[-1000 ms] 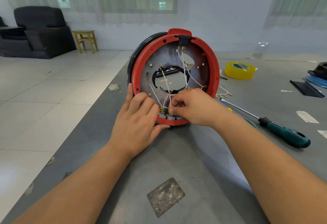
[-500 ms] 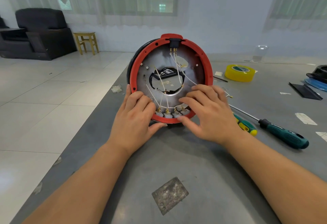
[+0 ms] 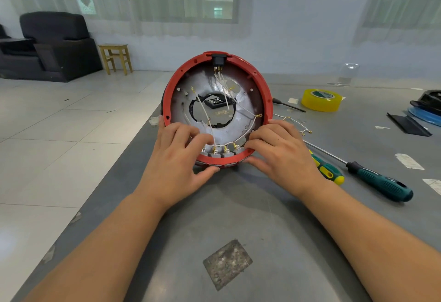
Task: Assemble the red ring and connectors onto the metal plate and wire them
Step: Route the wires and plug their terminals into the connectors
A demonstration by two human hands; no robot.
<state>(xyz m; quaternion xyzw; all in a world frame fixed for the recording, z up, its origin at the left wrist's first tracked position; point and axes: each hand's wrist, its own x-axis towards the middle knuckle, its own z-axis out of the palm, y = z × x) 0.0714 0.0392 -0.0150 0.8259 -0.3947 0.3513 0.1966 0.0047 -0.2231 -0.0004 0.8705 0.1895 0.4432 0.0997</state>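
the right hand has slid to the round red plastic ring's right rim; both hands' fingers curl over it, propped on the grey surface, the row of grey connectors between them.

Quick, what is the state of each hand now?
Left hand: holds the red ring at its lower left edge.
Right hand: holds the ring at its lower right edge.
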